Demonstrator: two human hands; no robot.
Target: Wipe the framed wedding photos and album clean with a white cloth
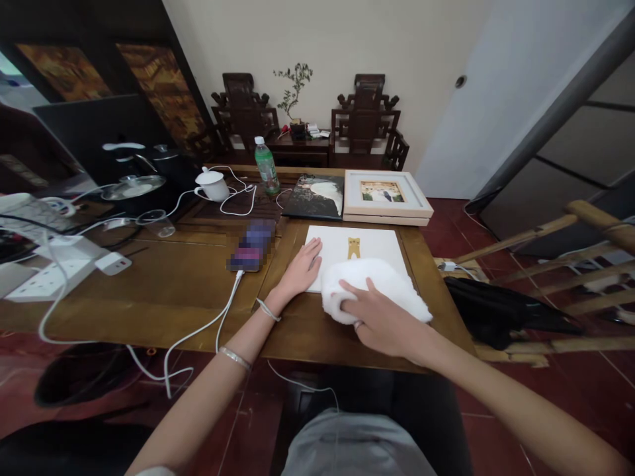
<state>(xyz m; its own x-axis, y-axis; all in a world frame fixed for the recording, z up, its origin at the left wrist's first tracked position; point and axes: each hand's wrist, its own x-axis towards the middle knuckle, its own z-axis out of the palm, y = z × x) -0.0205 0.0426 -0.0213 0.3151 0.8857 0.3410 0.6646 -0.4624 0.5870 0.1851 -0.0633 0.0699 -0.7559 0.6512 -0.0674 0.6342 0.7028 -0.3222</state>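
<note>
A white flat panel with a gold bracket (354, 247) on it, perhaps the back of a picture frame (327, 239), lies on the wooden table before me. Along its left edge rests my left hand (301, 268), fingers stretched out and flat. My right hand (380, 317) grips a fluffy white cloth (380, 274), its fingers pressed into the folds. The cloth covers the near right part of the panel, so what lies beneath it is hidden.
Behind the panel sit stacked pale frames (387, 215) and a dark photo panel (315, 196). A green bottle (266, 168), a lidded white cup (213, 185) and a phone (252, 246) on a charging cable stand to the left. Farther left are a power strip (49, 281) and a pot (133, 192).
</note>
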